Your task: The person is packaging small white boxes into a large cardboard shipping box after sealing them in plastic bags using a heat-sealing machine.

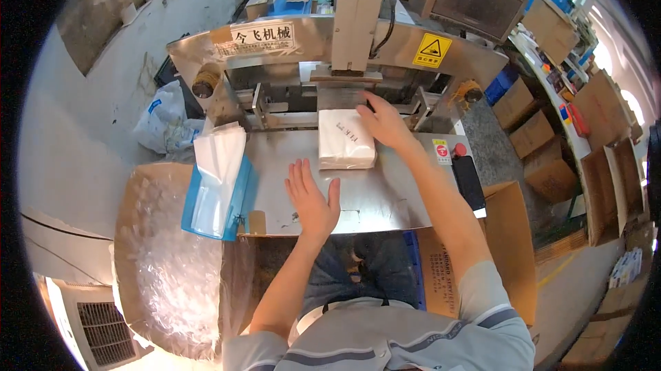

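Observation:
A square pack of white paper napkins (337, 139), wrapped in clear film, lies on the steel worktable (399, 199) in front of a machine's opening. My right hand (387, 123) is at the pack's far right corner, fingers stretched out, apparently touching its edge; nothing is gripped. My left hand (313, 200) hovers nearer to me, left of the pack's near side. Its palm is flat, its fingers are extended and it holds nothing. To its left, clear plastic bags (219, 164) stand bunched in a blue holder (239, 195).
Behind the pack rises the machine's metal frame (313, 44) with a vertical column (357, 20). A red button (460, 150) and a black phone (468, 182) sit at the table's right. A carton of crumpled film (172, 274) stands left, an open cardboard box (513, 247) right.

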The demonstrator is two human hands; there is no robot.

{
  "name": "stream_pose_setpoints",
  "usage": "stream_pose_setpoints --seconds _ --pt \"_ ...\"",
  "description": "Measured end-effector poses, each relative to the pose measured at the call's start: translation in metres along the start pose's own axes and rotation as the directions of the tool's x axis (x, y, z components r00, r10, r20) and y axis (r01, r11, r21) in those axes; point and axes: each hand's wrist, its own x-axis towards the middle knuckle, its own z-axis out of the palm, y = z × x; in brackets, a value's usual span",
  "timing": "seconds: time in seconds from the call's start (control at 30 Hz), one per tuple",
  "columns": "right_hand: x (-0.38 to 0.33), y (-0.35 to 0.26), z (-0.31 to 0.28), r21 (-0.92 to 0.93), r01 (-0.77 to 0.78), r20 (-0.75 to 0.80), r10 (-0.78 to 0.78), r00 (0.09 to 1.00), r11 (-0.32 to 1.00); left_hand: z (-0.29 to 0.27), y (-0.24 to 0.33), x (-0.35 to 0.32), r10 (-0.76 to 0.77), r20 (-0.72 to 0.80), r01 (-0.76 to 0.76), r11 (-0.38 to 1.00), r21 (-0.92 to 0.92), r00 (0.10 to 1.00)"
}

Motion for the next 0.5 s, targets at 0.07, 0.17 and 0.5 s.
stream_pose_setpoints --seconds 0.07,0.17,0.5 --pt "-0.03 0.003 -0.006 0.151 -0.111 -0.013 0.114 0.993 0.982 0.002 0.001 0.0 0.005 0.001 -0.005 1.0 -0.013 1.0" --pt "-0.069 0.015 -0.004 0.209 -0.193 0.016 0.194 0.981 0.959 0.006 -0.001 0.0 0.042 0.003 -0.042 0.999 -0.009 0.999" --pt "-0.113 0.012 0.006 0.424 -0.288 0.091 0.276 0.957 0.859 0.01 -0.004 0.004 -0.062 0.076 0.075 0.98 -0.182 0.995"
